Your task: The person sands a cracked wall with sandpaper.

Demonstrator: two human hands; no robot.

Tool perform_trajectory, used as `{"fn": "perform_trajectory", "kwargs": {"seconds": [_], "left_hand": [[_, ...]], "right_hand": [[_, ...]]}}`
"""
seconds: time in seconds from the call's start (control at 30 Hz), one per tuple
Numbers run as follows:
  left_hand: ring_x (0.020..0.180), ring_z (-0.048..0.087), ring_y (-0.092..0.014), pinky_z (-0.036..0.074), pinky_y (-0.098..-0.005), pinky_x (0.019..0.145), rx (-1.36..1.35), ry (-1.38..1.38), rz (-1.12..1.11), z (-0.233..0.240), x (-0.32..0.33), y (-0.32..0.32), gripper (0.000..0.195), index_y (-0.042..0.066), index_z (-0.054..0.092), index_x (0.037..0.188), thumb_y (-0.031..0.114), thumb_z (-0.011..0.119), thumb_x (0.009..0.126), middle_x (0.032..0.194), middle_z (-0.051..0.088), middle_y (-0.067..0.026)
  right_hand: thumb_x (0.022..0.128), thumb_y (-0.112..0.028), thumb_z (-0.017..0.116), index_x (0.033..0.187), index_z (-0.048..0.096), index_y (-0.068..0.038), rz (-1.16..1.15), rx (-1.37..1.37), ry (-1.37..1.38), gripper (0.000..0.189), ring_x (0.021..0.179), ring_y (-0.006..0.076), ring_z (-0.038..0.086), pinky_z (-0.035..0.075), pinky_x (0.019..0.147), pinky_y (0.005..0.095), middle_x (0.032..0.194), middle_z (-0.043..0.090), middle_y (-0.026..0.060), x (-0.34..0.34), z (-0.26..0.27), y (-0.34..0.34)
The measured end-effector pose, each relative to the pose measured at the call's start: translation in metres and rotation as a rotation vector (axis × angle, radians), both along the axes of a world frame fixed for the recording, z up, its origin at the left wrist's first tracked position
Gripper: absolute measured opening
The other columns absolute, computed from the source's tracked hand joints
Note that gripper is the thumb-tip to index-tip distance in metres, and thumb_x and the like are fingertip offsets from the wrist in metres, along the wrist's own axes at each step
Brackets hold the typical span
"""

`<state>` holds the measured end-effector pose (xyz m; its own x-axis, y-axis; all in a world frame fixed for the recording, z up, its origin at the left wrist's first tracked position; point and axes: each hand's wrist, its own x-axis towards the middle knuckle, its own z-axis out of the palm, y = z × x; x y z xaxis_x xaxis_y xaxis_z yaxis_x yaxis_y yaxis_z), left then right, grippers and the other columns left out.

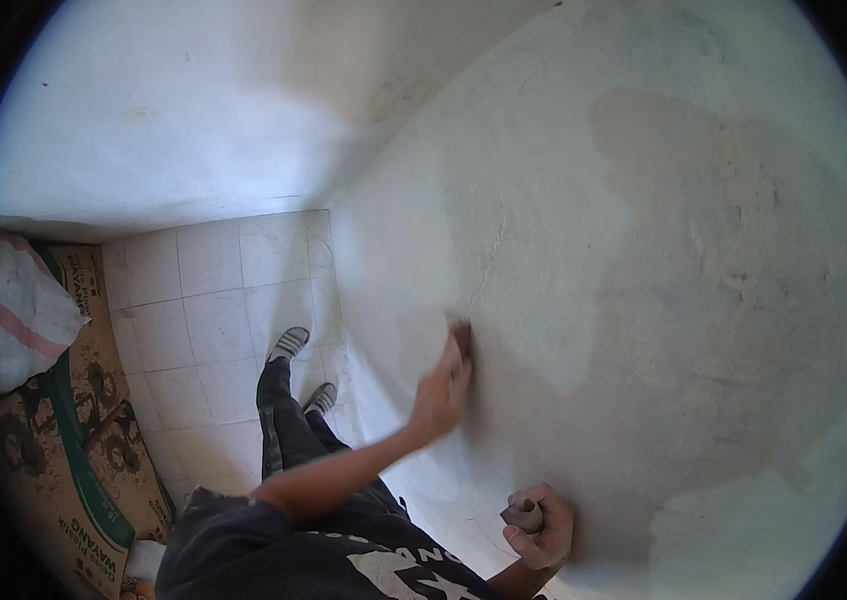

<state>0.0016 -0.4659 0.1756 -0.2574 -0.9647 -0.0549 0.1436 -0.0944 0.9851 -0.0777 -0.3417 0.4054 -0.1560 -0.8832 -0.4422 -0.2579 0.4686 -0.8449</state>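
My left hand [438, 397] reaches across to the painted wall [543, 300]. Its fingers press a small reddish-brown piece [464, 339], which looks like folded sandpaper, flat on the surface; the edges are blurred. That piece sits at the lower end of a thin crack [494, 247] in the plaster. Lower down, close to the wall, my right hand [543, 529] grips a loose roll of grey-brown sheet [523, 514], apparently sandpaper, with its hollow end showing. Patches of differing grey and pale green cover the wall around both hands.
A second white wall [190, 120] meets this one in a corner over the tiled floor [213, 322]. My slippered feet [290, 343] stand near the wall base. Printed cardboard boxes [93, 495] lie at the left, with a white woven sack [18, 315] on them.
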Motion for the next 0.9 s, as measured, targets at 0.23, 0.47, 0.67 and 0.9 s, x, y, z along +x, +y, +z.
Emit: {"fn": "perform_trajectory", "kwargs": {"seconds": [0.23,0.47,0.67,0.9], "left_hand": [[0.140,0.031,-0.049,0.025,-0.0482,0.118,0.000,-0.206,0.298,-0.033,0.004,-0.240,0.057,-0.005,0.032,0.149,0.033,0.033,0.107,0.156,0.028,-0.0293],[0.149,0.022,-0.040,0.019,-0.0423,0.121,-0.085,-0.067,0.045,-0.017,-0.004,-0.048,0.054,-0.007,0.031,0.150,0.020,0.041,0.104,0.157,0.029,-0.0274],[0.141,0.030,-0.047,0.020,-0.0478,0.121,0.043,-0.258,0.291,-0.028,0.003,-0.256,0.062,-0.009,0.028,0.150,0.035,0.032,0.107,0.156,0.027,-0.0311],[0.149,0.022,-0.040,0.018,-0.0501,0.120,-0.138,-0.189,-0.070,-0.024,-0.001,-0.035,0.053,-0.009,0.033,0.148,0.010,0.044,0.100,0.158,0.030,-0.0258]], "right_hand": [[0.076,-0.002,0.071,0.100,0.058,0.000,0.014,-0.030,0.045,0.027,0.079,0.0126,0.062,0.052,0.079,0.0293,0.085,0.066,0.0078,0.010,-0.002,-0.013],[0.076,-0.010,0.075,0.099,0.058,-0.001,-0.097,0.134,0.050,0.030,0.082,0.0114,0.057,0.048,0.079,0.0297,0.087,0.062,0.0055,0.014,0.003,-0.024],[0.077,-0.020,0.078,0.099,0.058,-0.001,-0.200,0.204,-0.023,0.036,0.083,0.0115,0.054,0.045,0.078,0.0290,0.089,0.060,0.0030,0.016,-0.002,-0.034],[0.085,-0.016,0.073,0.101,0.053,-0.002,-0.155,0.120,-0.032,0.030,0.083,0.0141,0.049,0.041,0.084,0.0340,0.088,0.055,0.0012,0.005,-0.016,-0.019]]}}
